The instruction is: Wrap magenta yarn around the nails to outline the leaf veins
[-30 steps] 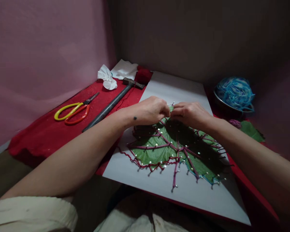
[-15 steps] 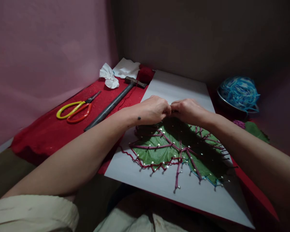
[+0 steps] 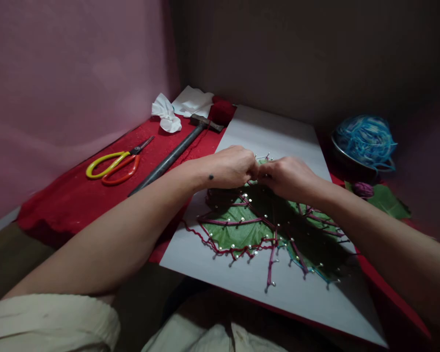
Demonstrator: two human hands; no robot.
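Most of the stringing looks done: the veins of the leaf point(image 3: 238, 230) are traced in purple yarn point(image 3: 234, 221) wound from nail to nail, the near left edge is outlined in red, and a short stretch of the near right edge is outlined in blue. What seems left is the far tip — a few bare nails point(image 3: 267, 157) are seen there, just beyond the knuckles.

The leaf is pinned flat on the white board point(image 3: 271, 132), which is laid on the red cloth point(image 3: 77, 195); much of its right half is shadowed by the arms.

The left hand point(image 3: 231, 167) and right hand point(image 3: 288, 176) are held knuckle to knuckle over the far end of the leaf, both curled nearly into fists, fingertips pinched together. Something thin is probably gripped between them — yarn, by the look of it — but it cannot be made out.

Scissors point(image 3: 113, 164), a hammer point(image 3: 176, 151) and a blue yarn ball point(image 3: 364, 139) are set aside, untouched.
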